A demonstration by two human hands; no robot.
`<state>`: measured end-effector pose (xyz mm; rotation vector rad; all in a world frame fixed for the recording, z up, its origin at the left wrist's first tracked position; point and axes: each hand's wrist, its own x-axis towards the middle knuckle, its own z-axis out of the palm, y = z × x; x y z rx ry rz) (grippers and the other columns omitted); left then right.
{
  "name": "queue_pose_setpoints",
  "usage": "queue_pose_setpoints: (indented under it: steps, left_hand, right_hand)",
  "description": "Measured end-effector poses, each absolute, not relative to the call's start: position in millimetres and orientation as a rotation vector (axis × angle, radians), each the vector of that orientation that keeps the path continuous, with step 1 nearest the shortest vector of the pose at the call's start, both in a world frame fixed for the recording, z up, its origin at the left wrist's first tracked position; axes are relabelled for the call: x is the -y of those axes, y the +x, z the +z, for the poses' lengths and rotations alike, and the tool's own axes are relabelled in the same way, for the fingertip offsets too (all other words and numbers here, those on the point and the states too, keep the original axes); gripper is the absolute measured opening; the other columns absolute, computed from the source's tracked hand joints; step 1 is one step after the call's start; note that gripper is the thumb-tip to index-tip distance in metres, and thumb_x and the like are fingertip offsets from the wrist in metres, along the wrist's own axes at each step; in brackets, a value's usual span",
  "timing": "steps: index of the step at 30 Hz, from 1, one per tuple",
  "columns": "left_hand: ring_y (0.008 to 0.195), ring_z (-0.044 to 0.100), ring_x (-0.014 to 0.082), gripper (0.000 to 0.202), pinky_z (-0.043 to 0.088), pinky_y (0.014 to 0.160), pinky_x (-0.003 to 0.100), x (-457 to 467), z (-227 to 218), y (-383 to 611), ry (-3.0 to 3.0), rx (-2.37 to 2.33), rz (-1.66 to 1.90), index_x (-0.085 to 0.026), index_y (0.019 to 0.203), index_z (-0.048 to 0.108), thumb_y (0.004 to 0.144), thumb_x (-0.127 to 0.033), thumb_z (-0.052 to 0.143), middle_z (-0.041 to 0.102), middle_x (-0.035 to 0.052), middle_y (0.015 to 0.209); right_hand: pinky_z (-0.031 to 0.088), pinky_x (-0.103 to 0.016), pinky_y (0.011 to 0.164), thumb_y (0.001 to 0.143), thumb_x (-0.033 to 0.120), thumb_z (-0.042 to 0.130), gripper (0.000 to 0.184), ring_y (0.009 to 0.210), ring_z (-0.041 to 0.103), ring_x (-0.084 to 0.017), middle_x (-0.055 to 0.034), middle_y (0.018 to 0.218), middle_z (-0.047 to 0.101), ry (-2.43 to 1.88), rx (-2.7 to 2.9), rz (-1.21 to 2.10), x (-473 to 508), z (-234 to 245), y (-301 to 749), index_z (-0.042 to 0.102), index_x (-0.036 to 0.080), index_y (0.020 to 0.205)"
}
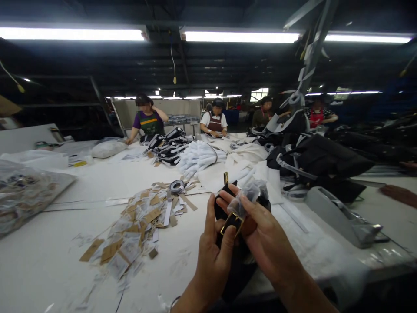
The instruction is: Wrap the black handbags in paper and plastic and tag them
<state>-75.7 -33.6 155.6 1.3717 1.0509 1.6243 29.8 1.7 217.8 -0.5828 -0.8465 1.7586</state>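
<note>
The left hand's [211,257] fingers clamped a black piece [239,274] at its gold buckle [232,223], near the table's front edge; the right hand's [269,240] fingers pinched clear plastic [239,206] beside it. White tabletop [178,237] separated them from tags [137,224] leftward.

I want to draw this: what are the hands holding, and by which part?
The left hand holds a black piece at its gold buckle. The right hand holds clear plastic; by which part, I can't tell.

Left hand [211,256], right hand [270,237] bare; forearms [301,287] bare; thin dark band [175,300] around left wrist
</note>
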Motion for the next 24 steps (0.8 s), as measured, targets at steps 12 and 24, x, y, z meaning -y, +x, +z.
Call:
queue_pose_setpoints:
  steps: [12,24]
  left_hand:
    - [0.070,0.056,0.0132,0.072,0.045,0.067,0.026,34,158,-79,1.425,-0.992,1.591,-0.028,0.157,0.004,0.101,-0.041,0.046,0.063,-0.0011,0.082]
    - [0.114,0.062,0.0232,0.071,0.047,0.099,0.036,25,149,-80,1.295,-0.921,1.583,-0.030,0.157,0.009,0.099,-0.046,0.046,0.064,0.0070,0.129]
  right_hand:
    - [0.042,-0.041,0.112,0.093,0.036,0.063,0.044,0.126,0.058,-0.024,-0.0084,0.131,0.066,-0.630,0.828,1.699,5,226,37,0.058,0.023,0.135]
    - [0.029,-0.043,0.119,0.092,0.037,0.066,0.056,0.136,0.047,-0.022,-0.0024,0.146,0.054,-0.740,1.168,1.568,20,198,30,0.048,0.035,0.144]
